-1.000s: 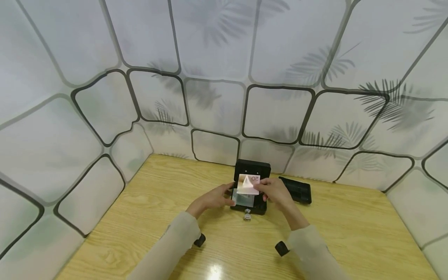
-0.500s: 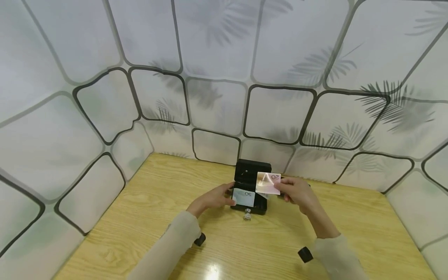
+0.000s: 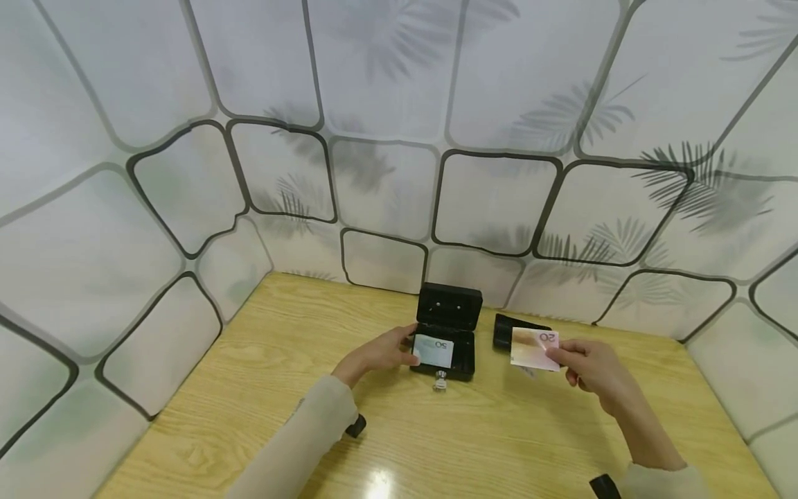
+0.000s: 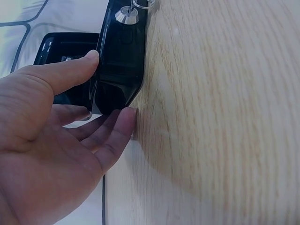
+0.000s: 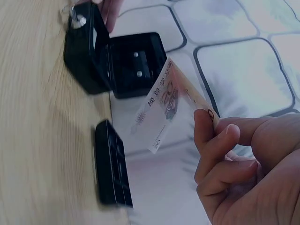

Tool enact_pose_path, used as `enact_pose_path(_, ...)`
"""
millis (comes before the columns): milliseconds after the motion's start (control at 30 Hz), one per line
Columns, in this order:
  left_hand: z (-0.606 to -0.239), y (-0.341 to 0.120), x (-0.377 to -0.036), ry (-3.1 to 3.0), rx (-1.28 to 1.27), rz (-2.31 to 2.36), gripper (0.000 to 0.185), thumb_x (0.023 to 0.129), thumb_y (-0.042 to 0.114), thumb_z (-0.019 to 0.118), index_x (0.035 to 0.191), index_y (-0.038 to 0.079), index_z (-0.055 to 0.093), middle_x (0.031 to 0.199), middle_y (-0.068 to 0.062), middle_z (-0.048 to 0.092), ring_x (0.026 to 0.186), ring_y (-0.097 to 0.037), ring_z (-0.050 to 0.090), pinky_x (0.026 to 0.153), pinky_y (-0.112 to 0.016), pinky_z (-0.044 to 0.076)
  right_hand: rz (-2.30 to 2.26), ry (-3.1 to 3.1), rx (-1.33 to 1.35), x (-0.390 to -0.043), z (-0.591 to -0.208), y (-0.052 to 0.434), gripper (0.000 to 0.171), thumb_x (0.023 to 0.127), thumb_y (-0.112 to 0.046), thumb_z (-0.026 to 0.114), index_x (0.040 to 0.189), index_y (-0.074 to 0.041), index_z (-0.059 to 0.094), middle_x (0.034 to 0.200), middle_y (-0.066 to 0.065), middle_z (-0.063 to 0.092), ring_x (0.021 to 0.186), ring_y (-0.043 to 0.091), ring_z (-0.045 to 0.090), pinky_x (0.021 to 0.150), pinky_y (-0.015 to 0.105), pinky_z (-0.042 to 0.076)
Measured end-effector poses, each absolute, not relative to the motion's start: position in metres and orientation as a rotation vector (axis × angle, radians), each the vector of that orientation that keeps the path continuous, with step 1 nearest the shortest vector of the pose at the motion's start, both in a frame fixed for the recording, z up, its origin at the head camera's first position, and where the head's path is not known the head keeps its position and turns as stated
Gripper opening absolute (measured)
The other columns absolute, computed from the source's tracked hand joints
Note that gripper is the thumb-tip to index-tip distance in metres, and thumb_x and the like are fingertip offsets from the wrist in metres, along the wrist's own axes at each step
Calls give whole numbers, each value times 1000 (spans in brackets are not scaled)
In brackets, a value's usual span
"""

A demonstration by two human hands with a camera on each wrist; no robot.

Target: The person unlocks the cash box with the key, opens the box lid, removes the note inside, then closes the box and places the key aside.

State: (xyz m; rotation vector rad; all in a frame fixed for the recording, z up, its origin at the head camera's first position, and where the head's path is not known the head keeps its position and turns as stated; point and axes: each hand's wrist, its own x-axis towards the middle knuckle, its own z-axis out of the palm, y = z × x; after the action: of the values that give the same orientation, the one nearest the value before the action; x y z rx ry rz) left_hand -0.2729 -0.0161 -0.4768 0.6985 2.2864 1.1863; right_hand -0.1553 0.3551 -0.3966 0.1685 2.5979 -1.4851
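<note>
A small black cash box (image 3: 463, 360) stands on the table with its lid (image 3: 450, 305) raised. My left hand (image 3: 386, 350) grips its left side; in the left wrist view the thumb lies at the rim and the fingers touch the outer wall. Inside the box lies a bluish-green banknote (image 3: 433, 351) marked 50. My right hand (image 3: 595, 371) pinches the edge of a pinkish 20 banknote (image 3: 533, 346), held up to the right of the box. In the right wrist view this banknote (image 5: 161, 101) appears bent into a peak.
A black compartment tray (image 3: 503, 331) lies right of the box, partly behind the raised banknote. Keys (image 3: 440, 383) hang from the lock at the box front. A patterned wall covering (image 3: 386, 187) rises behind the wooden table (image 3: 280, 333).
My right hand has carried the 20 banknote rightward, from over the cash box to in front of the tray. My left hand has stayed at the box.
</note>
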Motion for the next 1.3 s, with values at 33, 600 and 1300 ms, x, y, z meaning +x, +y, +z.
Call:
enact_pose_path(33,-477,-16,-273,2287,697,1186,80,99,12,71,162,-3,25,159,-24,37,143,-38,42,118,-52,33,-1478,2597,168,-152,-397,359,39,104,-30,65,118,6,67,78,1,57,60,11,50,52,24,39)
enact_pose_path(600,-479,-16,-275,2273,701,1206,80,100,12,71,162,-2,23,158,-22,40,140,-36,46,114,-49,39,-1434,2502,235,-145,-436,373,30,104,-27,65,108,2,71,71,0,54,60,12,50,51,25,37)
enact_pose_path(1300,-482,-15,-276,2258,709,1226,81,99,11,71,162,-4,23,158,-24,40,140,-38,45,114,-51,39,-1497,2520,278,-155,-471,342,21,100,-15,69,88,2,68,61,1,55,55,11,49,47,21,36)
